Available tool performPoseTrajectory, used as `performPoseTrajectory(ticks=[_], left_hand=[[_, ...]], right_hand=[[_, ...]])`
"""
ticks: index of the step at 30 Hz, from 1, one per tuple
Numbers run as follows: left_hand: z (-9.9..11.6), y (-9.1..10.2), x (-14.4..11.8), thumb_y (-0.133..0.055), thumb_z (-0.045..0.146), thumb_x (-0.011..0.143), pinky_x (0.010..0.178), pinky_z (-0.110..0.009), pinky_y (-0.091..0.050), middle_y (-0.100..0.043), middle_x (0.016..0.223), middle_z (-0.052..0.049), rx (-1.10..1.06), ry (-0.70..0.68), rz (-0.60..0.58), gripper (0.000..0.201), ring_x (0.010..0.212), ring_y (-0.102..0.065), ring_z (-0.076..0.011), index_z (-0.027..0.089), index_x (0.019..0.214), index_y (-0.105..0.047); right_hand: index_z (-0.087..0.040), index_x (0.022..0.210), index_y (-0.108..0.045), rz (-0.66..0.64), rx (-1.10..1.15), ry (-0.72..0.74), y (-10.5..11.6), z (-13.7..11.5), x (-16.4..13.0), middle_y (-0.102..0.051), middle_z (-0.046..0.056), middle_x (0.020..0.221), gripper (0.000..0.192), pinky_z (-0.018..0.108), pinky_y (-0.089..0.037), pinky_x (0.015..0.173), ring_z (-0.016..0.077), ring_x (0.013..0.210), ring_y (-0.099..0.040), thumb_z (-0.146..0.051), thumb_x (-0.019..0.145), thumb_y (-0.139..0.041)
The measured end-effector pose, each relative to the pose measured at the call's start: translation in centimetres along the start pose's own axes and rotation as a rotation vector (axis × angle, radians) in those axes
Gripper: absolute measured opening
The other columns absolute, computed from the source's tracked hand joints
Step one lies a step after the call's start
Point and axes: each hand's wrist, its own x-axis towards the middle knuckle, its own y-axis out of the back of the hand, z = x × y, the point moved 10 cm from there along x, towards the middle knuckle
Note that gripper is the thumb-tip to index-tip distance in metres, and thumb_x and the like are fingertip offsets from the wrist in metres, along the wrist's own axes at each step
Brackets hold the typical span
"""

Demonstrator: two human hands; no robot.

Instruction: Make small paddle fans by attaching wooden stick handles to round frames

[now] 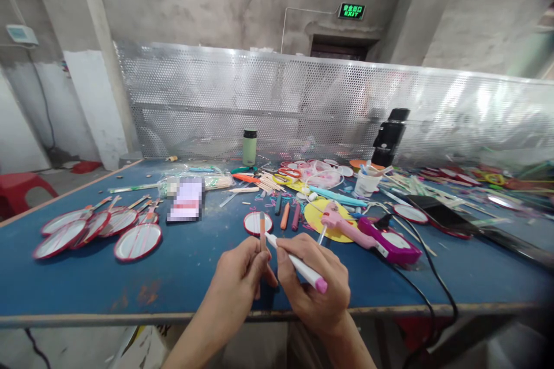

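A gray wall stands behind a blue table. Near the table's front, the left hand pinches a small flat stick, and its fingers hide the lower part. The right hand holds a white pen with a pink end. Its tip is close to the stick, but I cannot tell if they touch. The phone is blurred into squares. A red stool is cut off at the left. A white cup has thin things in it, hard to make out.
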Motion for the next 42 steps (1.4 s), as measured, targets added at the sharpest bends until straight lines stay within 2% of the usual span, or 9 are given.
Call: performPoseTrajectory(ticks=[4, 10, 15, 21, 27, 31, 36, 42], left_hand=[[0.02, 0.0, 0.04, -0.043, 0.041, 0.098, 0.053, -0.022, -0.033, -0.05, 0.055, 0.006, 0.022, 0.0, 0.004, 0.036, 0.051, -0.044, -0.0113, 0.019, 0.071, -0.052], [0.0, -0.08, 0.01, -0.043, 0.041, 0.098, 0.053, -0.022, -0.033, -0.05, 0.055, 0.006, 0.027, 0.005, -0.011, 0.036, 0.05, -0.044, -0.0112, 0.019, 0.071, -0.051], [-0.02, 0.08, -0.05, -0.043, 0.043, 0.098, 0.053, -0.022, -0.033, -0.049, 0.056, 0.005, 0.03, -0.004, 0.001, 0.037, 0.051, -0.044, -0.0114, 0.019, 0.072, -0.052], [-0.22, -0.07, 0.09, -0.044, 0.042, 0.097, 0.052, -0.022, -0.032, -0.05, 0.055, 0.005, 0.013, 0.002, -0.007, 0.036, 0.05, -0.044, -0.0108, 0.019, 0.071, -0.053], [-0.38, 0.0, 0.1, -0.043, 0.042, 0.098, 0.052, -0.022, -0.033, -0.05, 0.055, 0.005, 0.016, -0.014, 0.004, 0.036, 0.051, -0.044, -0.0112, 0.019, 0.072, -0.053], [-0.23, -0.02, 0.13, -0.044, 0.042, 0.097, 0.052, -0.022, -0.033, -0.05, 0.055, 0.005, 0.013, -0.011, -0.003, 0.036, 0.05, -0.044, -0.0109, 0.019, 0.071, -0.053], [0.04, 0.1, 0.06, -0.045, 0.042, 0.097, 0.052, -0.021, -0.033, -0.051, 0.055, 0.005, 0.014, -0.008, 0.012, 0.035, 0.05, -0.045, -0.0111, 0.019, 0.071, -0.053], [-0.11, -0.04, 0.08, -0.044, 0.042, 0.097, 0.052, -0.022, -0.033, -0.052, 0.054, 0.005, 0.019, 0.007, 0.0, 0.035, 0.05, -0.045, -0.0111, 0.019, 0.071, -0.052]], right_hand=[[-0.016, 0.093, -0.066, -0.072, 0.024, -0.017, -0.77, 0.2, -0.03, -0.066, 0.002, 0.07, 0.013, 0.025, -0.047, 0.057, 0.0128, 0.059, -0.059, -0.008, 0.087, -0.057], [-0.016, 0.093, -0.065, 0.021, -0.005, -0.006, 0.2, 0.07, -0.23, -0.067, 0.002, 0.071, 0.015, 0.024, -0.046, 0.058, 0.0115, 0.059, -0.06, -0.005, 0.085, -0.059], [-0.016, 0.091, -0.065, -0.053, 0.024, -0.014, -0.59, 0.1, -0.14, -0.065, 0.002, 0.068, 0.012, 0.024, -0.046, 0.057, 0.0119, 0.057, -0.058, -0.008, 0.087, -0.058], [-0.015, 0.092, -0.065, 0.016, 0.004, 0.002, 0.13, -0.07, -0.05, -0.067, 0.003, 0.07, 0.014, 0.024, -0.047, 0.058, 0.012, 0.059, -0.06, -0.005, 0.085, -0.059], [-0.016, 0.092, -0.065, -0.069, 0.039, -0.004, -0.76, 0.07, -0.05, -0.066, 0.002, 0.07, 0.012, 0.025, -0.046, 0.057, 0.0123, 0.059, -0.058, -0.007, 0.086, -0.059], [-0.015, 0.094, -0.065, -0.018, 0.04, -0.009, -0.31, 0.23, -0.1, -0.067, 0.003, 0.072, 0.015, 0.025, -0.046, 0.058, 0.0121, 0.06, -0.058, -0.005, 0.085, -0.059], [-0.015, 0.092, -0.065, -0.044, 0.031, -0.017, -0.65, 0.33, -0.14, -0.066, 0.002, 0.07, 0.012, 0.024, -0.046, 0.058, 0.0116, 0.06, -0.058, -0.007, 0.086, -0.058], [-0.016, 0.091, -0.065, 0.013, -0.011, -0.016, -0.03, 0.31, -0.26, -0.065, 0.002, 0.07, 0.013, 0.024, -0.046, 0.058, 0.0113, 0.058, -0.057, -0.006, 0.085, -0.06]])
